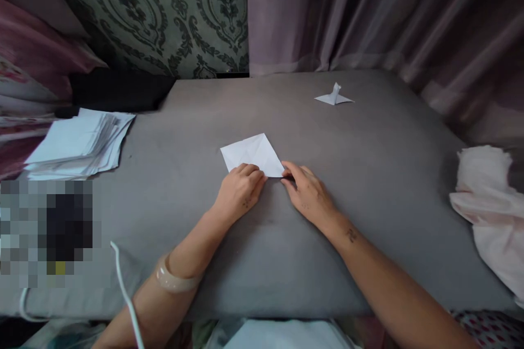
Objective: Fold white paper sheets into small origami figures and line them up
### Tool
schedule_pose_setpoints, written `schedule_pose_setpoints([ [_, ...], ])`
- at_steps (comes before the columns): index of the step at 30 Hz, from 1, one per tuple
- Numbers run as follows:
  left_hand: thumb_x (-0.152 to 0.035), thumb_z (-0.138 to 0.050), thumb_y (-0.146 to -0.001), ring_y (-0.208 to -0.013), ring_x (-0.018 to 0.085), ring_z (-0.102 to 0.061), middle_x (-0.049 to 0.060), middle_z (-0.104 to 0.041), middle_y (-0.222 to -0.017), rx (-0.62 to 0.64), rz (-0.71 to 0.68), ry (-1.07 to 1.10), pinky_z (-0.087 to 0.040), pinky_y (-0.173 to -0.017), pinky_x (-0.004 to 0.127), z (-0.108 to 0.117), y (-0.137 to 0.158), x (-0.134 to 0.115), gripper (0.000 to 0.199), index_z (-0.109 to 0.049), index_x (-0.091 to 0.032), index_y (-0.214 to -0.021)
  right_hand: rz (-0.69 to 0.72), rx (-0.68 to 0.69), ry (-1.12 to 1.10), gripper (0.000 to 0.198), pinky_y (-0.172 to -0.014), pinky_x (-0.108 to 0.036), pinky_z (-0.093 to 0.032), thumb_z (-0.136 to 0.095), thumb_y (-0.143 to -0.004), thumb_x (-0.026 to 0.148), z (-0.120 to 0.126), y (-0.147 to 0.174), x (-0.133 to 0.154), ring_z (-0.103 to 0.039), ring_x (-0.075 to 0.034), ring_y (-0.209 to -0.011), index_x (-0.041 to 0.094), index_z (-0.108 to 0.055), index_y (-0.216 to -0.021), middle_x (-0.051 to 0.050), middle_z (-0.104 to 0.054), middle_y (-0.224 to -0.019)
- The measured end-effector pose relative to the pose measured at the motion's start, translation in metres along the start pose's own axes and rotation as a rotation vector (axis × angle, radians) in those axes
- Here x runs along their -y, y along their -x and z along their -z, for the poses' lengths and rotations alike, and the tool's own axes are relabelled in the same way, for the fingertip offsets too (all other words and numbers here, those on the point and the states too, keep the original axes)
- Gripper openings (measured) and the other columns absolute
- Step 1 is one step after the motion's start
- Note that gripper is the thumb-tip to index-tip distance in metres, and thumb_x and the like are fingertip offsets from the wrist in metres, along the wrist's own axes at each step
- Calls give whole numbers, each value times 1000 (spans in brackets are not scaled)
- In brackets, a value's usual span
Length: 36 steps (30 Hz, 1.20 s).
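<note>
A creased sheet of white paper (256,152) lies on the grey-covered table in front of me. Its near left edge is under my left hand (242,184), whose fingers are bent together and press down on it. At the sheet's near right corner, my right hand (305,188) pinches the paper between thumb and fingertips. Part of the sheet's near side is hidden by the left fingers. Farther back on the right stands a folded white paper figure (334,95) with two pointed wings, apart from both hands.
A stack of white paper (77,139) sits at the left, before a black item (123,90). Pale pink cloth (489,202) is bunched at the right edge. A white cable (123,283) runs by my left forearm. Curtains (295,11) hang behind the table.
</note>
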State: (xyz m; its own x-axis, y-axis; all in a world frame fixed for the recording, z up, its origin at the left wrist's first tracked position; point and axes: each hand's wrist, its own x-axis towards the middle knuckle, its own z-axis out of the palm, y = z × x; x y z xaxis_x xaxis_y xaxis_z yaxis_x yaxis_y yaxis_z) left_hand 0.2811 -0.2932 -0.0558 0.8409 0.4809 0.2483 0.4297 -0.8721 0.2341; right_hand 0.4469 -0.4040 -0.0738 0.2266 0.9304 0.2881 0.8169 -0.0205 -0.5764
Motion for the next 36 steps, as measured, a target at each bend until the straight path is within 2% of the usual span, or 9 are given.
schedule_pose_setpoints([
  [3, -32, -49, -95, -85, 19, -64, 5, -71, -87, -47, 98, 42, -49, -76, 31, -2, -4, 3, 24, -68, -19, -90, -33, -34, -5, 33, -84, -38, -52, -52, -89, 15, -3, -1, 0, -62, -23, -96, 23, -53, -121, -6, -68, -97],
  [10, -35, -60, -88, -77, 17, -63, 1, -70, -81, -4, 276, 140, -46, -66, 27, -1, -15, 8, 16, -69, -22, -84, -60, -77, -14, 27, -79, -37, -51, -54, -89, 15, -6, -6, -1, -62, -23, -92, 22, -56, -115, -6, -69, -94],
  [14, -31, -60, -88, -77, 17, -63, 2, -70, -81, 20, 229, 145, -46, -70, 28, 0, -17, 10, 14, -68, -21, -83, -62, -86, -4, 27, -78, -36, -51, -53, -89, 15, -6, -7, -2, -61, -23, -90, 22, -56, -115, -6, -69, -93],
  [20, -22, -49, -95, -88, 19, -64, 4, -71, -96, 56, -57, 19, -45, -76, 31, 5, -9, 8, 18, -66, -19, -95, -8, -30, 69, 28, -79, -36, -51, -47, -93, 13, 0, -5, 2, -61, -21, -88, 19, -56, -118, -7, -68, -92],
  [23, -18, -44, -96, -87, 19, -63, 5, -71, -96, 76, -113, -72, -44, -73, 32, 9, -4, 2, 21, -64, -17, -94, 32, -39, 102, 27, -78, -35, -50, -45, -95, 14, 2, -3, 3, -62, -21, -86, 17, -57, -118, -7, -69, -91],
  [27, -15, -41, -95, -83, 20, -62, 7, -70, -92, 168, -101, -128, -44, -72, 33, 22, 4, -6, 23, -63, -17, -93, 93, -17, 101, 25, -78, -35, -50, -45, -95, 13, 2, 1, 5, -63, -20, -85, 17, -58, -116, -8, -70, -92],
  [32, -13, -43, -92, -80, 21, -62, 7, -68, -87, 345, -35, -97, -44, -71, 34, 40, 10, -12, 20, -63, -17, -94, 113, 41, 64, 24, -78, -35, -50, -48, -94, 13, 2, 4, 12, -63, -20, -82, 18, -58, -115, -6, -70, -88],
  [36, -21, -39, -96, -82, 20, -62, 6, -67, -89, 365, 77, 0, -45, -71, 31, 44, 12, -12, 24, -63, -18, -94, 87, 46, 22, 26, -79, -36, -49, -49, -93, 14, 1, 5, 13, -63, -21, -84, 20, -56, -117, -6, -70, -89],
])
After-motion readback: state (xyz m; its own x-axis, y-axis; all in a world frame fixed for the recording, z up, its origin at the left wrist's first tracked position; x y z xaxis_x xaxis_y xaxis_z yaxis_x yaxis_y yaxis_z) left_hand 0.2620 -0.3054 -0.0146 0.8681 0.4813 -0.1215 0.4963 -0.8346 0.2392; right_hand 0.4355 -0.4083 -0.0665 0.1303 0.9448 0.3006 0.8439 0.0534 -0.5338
